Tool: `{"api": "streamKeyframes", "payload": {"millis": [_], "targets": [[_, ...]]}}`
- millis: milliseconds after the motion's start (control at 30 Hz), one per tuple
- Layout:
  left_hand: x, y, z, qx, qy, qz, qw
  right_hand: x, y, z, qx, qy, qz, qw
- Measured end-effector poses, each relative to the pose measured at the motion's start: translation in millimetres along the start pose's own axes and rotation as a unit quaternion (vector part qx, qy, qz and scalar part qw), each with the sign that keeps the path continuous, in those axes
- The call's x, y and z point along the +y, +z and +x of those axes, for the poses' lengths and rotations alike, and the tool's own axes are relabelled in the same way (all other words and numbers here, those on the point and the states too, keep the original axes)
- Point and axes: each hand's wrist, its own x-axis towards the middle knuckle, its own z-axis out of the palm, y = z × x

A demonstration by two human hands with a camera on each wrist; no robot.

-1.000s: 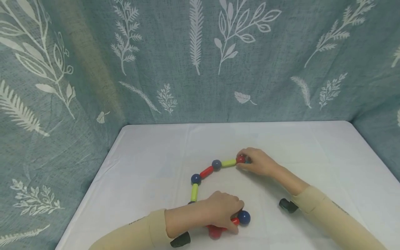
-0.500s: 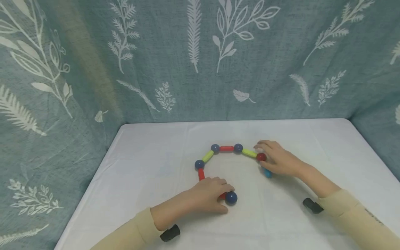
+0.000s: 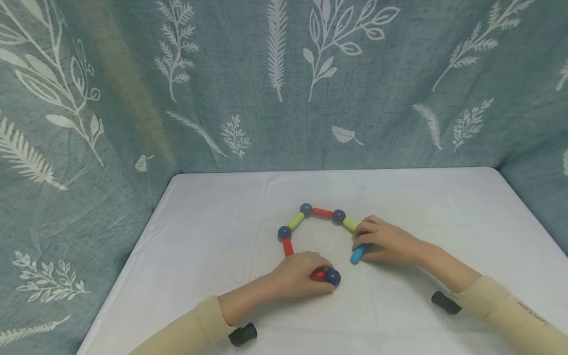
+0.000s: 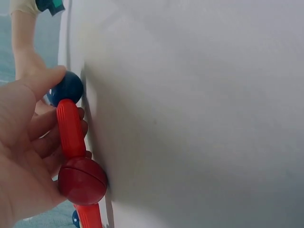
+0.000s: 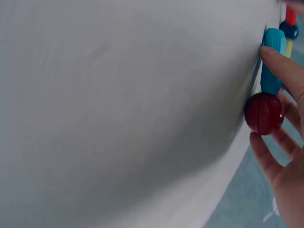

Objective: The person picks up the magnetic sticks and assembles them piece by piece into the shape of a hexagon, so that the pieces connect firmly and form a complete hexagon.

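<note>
A toy chain of ribbed rods and round balls curves in an arch on the white cloth. Along it run a red rod [image 3: 288, 247], dark blue balls [image 3: 284, 233] and lime-green rods [image 3: 296, 220]. My left hand [image 3: 296, 277] grips the near left end, thumb on the blue end ball [image 4: 66, 89] and fingers behind a red rod [image 4: 71, 130]; a red ball [image 4: 82, 181] sits below. At the other end my right hand [image 3: 387, 241] pinches a light blue rod [image 3: 357, 254] and a red ball [image 5: 264, 113]. The light blue rod's free tip points towards the left hand's blue ball.
The table [image 3: 222, 212] is covered by a white cloth. Behind and beside it hangs a green-blue curtain [image 3: 248, 79] with white leaf prints. A dark wrist camera [image 3: 243, 334] sits under the left sleeve, another camera [image 3: 445, 302] under the right.
The chain has shifted away from me and its arch has tightened. My right hand moved right, then back left, swinging the light blue rod inward. My left hand moved slightly away from me.
</note>
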Motion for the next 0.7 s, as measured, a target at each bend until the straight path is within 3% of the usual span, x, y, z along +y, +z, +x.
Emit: {"api": "streamKeyframes", "payload": {"millis": [267,433,533,600,700], "targets": [[6.9,1.9,4.2,0.008,-0.008,-0.014,0.9998,-22.7,11.9,4.1,0.008,0.023,0.088,0.9958],[7.5,2.3,5.9,0.007,-0.003,-0.021,0.9997,-26.4,11.0,5.0,-0.005,0.028,0.095,0.9951],[5.8,-2.4,6.4,0.016,0.002,-0.027,0.9995,-26.5,10.9,7.4,-0.001,0.052,0.087,0.9949],[1.4,-8.9,9.2,0.045,0.006,-0.021,0.9988,-26.4,11.2,11.6,0.016,0.086,0.075,0.9933],[-11.3,-23.9,17.9,0.113,-0.018,-0.013,0.9934,-26.1,13.2,22.1,0.042,0.162,0.054,0.9845]]}}
